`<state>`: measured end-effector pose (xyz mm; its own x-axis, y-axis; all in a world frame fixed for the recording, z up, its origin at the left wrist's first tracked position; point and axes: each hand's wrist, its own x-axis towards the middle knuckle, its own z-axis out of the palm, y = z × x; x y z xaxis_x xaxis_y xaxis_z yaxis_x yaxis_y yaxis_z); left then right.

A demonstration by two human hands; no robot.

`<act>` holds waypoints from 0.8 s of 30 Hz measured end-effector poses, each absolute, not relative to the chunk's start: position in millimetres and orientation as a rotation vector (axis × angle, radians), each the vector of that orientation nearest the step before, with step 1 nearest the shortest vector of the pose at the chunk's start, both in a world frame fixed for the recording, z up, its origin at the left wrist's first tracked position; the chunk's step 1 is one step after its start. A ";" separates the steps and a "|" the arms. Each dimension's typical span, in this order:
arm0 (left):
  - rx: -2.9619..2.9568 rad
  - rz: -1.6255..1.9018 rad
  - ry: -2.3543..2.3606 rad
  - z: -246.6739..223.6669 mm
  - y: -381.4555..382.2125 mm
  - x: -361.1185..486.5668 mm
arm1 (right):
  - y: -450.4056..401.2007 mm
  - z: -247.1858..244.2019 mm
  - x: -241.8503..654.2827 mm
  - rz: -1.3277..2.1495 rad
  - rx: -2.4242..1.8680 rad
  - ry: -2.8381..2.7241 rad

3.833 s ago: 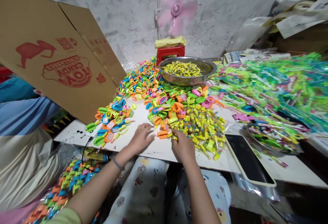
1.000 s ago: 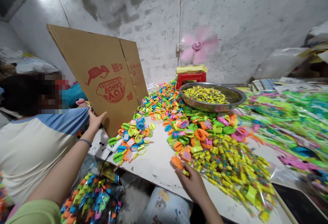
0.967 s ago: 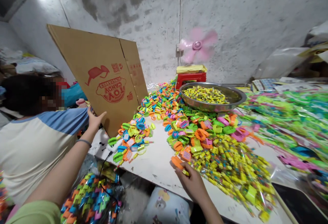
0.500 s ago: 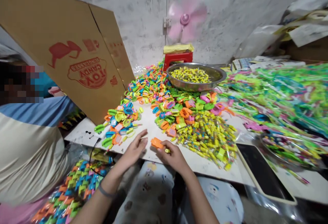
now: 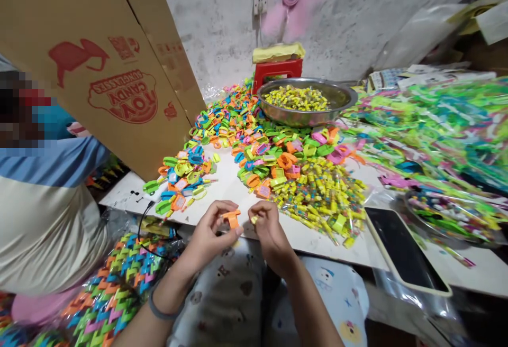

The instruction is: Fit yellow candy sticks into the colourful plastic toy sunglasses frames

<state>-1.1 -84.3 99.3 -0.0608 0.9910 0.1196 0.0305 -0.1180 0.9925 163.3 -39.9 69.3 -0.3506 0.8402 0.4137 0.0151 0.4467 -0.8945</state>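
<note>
Pinching an orange plastic toy [image 5: 231, 218] just in front of the candy-stick pile [image 5: 322, 199], the left hand [image 5: 209, 235] gripped it while the right hand [image 5: 268, 230] clamped a small yellow piece [image 5: 253, 220] beside it.

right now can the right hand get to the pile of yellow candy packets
Probably yes: the right hand, pinching a small yellow piece, sits at the table edge beside the pile of yellow candy packets, with only bare tabletop between them.
</note>
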 end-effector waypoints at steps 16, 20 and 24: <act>1.706 1.187 1.578 133.5 -96.5 -4.2 | -56.1 103.6 172.0 0.774 -0.552 -1.787; 1.725 1.091 1.620 132.0 -96.6 -6.2 | -58.9 105.0 178.3 0.639 -0.579 -1.990; 1.542 0.852 1.542 120.9 -91.0 -9.5 | -59.0 97.6 178.2 0.351 -0.798 -2.278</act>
<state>-9.5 -91.0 120.9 0.0395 0.9970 -0.0664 0.4749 0.0397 0.8792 178.2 -59.0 97.6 -0.5742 0.6319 0.5205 0.4457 0.7746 -0.4488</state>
